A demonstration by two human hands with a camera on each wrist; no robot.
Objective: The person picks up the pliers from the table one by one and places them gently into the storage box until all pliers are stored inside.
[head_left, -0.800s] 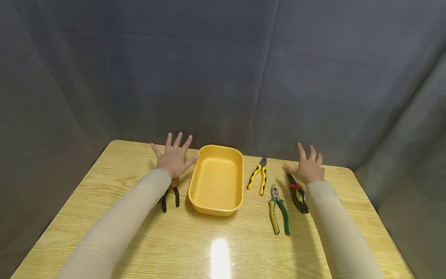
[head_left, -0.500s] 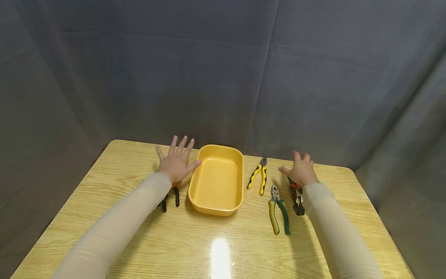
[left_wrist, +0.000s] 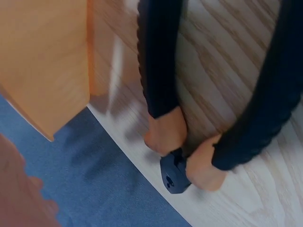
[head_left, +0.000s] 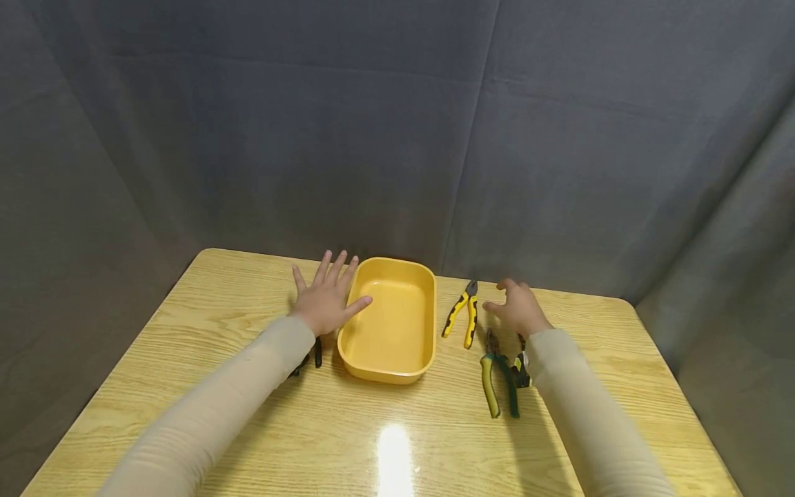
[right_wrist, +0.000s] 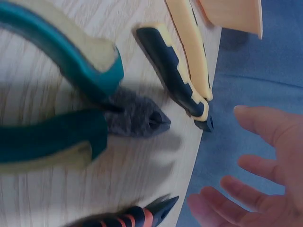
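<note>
My left hand [head_left: 324,304], fingers spread, is over the left side of the yellow tub [head_left: 388,324], its thumb overlapping the rim. Beneath that hand lie black-handled pliers [left_wrist: 163,61] with orange collars, mostly covered in the head view. My right hand [head_left: 520,310] holds nothing, its fingers parted and slightly bent. Below its palm are green-handled combination pliers [head_left: 489,386], their jaws pointing away from me. Yellow-and-black cutting pliers [head_left: 470,321] lie to its left. Black-and-red long-nose pliers [right_wrist: 135,217] are partly hidden under the right hand and wrist in the head view.
The wooden table [head_left: 298,442] has its far edge just beyond the tub and tools. Dark grey cloth [head_left: 348,138] hangs behind it and at both sides. A bright glare spot shows near the front middle.
Both hands have come nearer to me. The left hand has shifted right towards the tub; the right hand has shifted left, above the green pliers. The tools and tub stay in place.
</note>
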